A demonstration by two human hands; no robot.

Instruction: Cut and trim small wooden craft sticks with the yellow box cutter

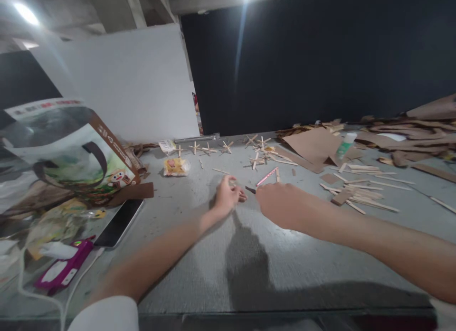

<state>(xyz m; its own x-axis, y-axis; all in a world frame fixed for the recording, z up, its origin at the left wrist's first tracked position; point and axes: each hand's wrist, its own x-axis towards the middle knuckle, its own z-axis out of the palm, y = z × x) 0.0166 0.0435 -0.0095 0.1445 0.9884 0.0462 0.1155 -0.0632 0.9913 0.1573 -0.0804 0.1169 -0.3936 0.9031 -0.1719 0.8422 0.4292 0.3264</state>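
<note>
Tool (251, 190): was dark, pointed; right hand (281, 205) gripped it
Left hand (225, 198): curled, contents unclear
Bag (80, 162): bore blurred lettering

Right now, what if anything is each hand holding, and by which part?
Right hand: a dark-tipped tool, gripped behind its exposed tip. Left hand: too blurred to tell.

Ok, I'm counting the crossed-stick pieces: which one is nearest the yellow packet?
The leftmost crossed-stick piece, just behind the yellow packet; the other crossed-stick pieces all sit farther right.
</note>
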